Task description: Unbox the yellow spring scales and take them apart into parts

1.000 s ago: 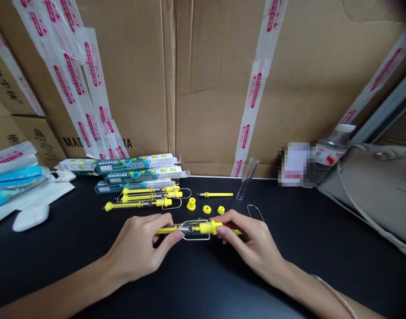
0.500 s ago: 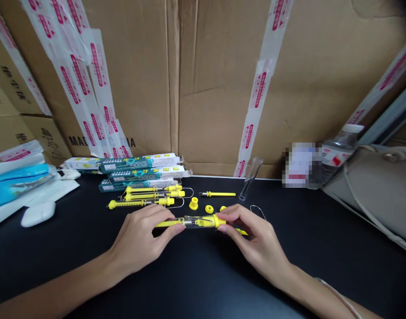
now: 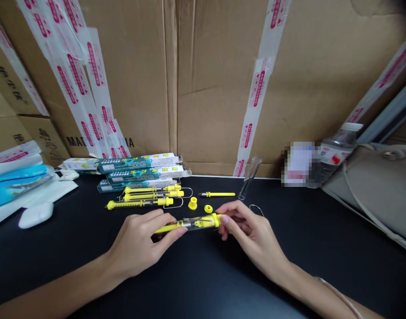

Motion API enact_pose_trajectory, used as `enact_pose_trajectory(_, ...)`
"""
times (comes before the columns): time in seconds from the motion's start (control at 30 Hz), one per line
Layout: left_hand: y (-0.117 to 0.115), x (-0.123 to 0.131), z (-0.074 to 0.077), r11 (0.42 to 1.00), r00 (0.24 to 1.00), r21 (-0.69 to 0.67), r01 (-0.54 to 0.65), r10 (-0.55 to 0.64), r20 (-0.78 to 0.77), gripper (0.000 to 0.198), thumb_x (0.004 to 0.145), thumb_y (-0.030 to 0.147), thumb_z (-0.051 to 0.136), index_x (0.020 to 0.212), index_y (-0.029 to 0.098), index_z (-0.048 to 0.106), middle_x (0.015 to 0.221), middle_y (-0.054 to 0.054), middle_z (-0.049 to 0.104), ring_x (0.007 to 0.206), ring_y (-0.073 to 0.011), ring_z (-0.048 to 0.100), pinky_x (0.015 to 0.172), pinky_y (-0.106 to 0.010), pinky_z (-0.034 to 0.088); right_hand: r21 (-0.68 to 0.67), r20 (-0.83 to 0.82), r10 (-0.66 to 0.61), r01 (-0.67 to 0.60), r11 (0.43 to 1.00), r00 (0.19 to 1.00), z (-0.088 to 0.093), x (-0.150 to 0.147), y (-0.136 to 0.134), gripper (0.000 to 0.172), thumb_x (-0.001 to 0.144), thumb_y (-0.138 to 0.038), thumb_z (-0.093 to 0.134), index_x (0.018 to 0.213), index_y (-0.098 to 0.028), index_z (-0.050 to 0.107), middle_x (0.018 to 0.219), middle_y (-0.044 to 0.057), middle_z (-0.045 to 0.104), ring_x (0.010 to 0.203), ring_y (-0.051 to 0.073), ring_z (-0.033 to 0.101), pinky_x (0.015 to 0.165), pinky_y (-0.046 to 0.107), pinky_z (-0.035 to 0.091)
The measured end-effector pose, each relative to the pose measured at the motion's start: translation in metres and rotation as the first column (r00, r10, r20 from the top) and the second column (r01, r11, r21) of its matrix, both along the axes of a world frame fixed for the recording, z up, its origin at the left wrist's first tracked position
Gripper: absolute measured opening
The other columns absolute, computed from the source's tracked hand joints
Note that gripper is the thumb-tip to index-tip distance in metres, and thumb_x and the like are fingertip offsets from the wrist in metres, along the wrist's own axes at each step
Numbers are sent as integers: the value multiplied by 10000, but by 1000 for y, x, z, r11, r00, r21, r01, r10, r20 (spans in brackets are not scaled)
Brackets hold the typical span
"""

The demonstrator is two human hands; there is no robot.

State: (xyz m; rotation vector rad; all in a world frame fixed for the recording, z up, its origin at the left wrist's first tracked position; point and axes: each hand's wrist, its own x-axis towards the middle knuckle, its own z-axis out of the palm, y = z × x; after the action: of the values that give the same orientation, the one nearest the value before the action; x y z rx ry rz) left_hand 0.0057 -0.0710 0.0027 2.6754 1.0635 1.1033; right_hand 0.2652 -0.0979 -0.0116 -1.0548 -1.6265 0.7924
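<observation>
Between my hands lies a spring scale (image 3: 192, 223) with a clear tube, a yellow inner rod and a yellow end cap, held nearly level above the table. My left hand (image 3: 145, 241) is closed round its left end, thumb along the tube. At the right end, my right hand (image 3: 247, 232) pinches the yellow cap between thumb and fingers. Just beyond are a yellow flanged cap (image 3: 192, 203) and a small yellow ring (image 3: 208, 208). A loose yellow rod with a spring (image 3: 219, 194) and a clear tube (image 3: 250, 178) lie farther back. A wire hook (image 3: 257, 208) shows behind my right hand.
Several assembled spring scales (image 3: 143, 202) lie left of centre, in front of stacked printed boxes (image 3: 139, 164). A white case (image 3: 36, 215) and a blue packet (image 3: 18, 181) sit at left. A bottle (image 3: 337, 153) and grey bag (image 3: 375, 190) stand at right. Cardboard (image 3: 216, 88) walls the back.
My right thumb has moved up onto the front of the cap and its fingers have curled behind. The right hand now covers the small yellow pieces seen near it before.
</observation>
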Motion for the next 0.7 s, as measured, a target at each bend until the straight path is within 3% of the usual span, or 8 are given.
enact_pose_trajectory(0.13,1,0,1,999,999,0,-52,52,-14,222,976,383,594,934,205,720,790,11,705,645,-122,664,561,-219,444,-55,-33,39,-41,998,999,-1,-1,0,200,965,-391,610,970,-191,622,684,-10,635,492,109,615,438,216,544)
enact_pose_trajectory(0.33,2,-1,0,998,998,-35,-53,53,-25,258,988,404,564,936,209,725,795,4,699,643,-135,666,607,-245,465,40,-130,42,-37,999,991,-3,0,4,170,921,-320,680,828,-197,607,984,51,678,561,93,643,544,262,608)
enact_pose_trajectory(0.5,2,-2,0,998,1000,-57,-22,21,-10,227,984,362,576,906,201,717,770,14,686,650,-122,655,618,-238,451,3,-139,13,-13,1000,990,-4,1,7,178,870,-335,732,949,-206,639,942,45,694,633,130,674,572,276,640)
enact_pose_trajectory(0.63,3,-1,1,994,998,-94,-61,58,-26,254,985,376,562,876,208,718,760,12,685,657,-134,654,617,-243,447,-109,-77,27,-35,993,997,-2,0,7,216,886,-369,712,1003,-196,658,734,-4,686,512,116,656,499,236,612)
enact_pose_trajectory(0.7,3,-1,1,991,997,-106,-75,71,-41,268,986,388,553,872,210,718,765,7,687,660,-140,654,610,-243,448,-118,-80,34,-43,992,996,-1,0,6,223,874,-368,730,1001,-200,658,725,-8,688,509,118,663,501,233,609)
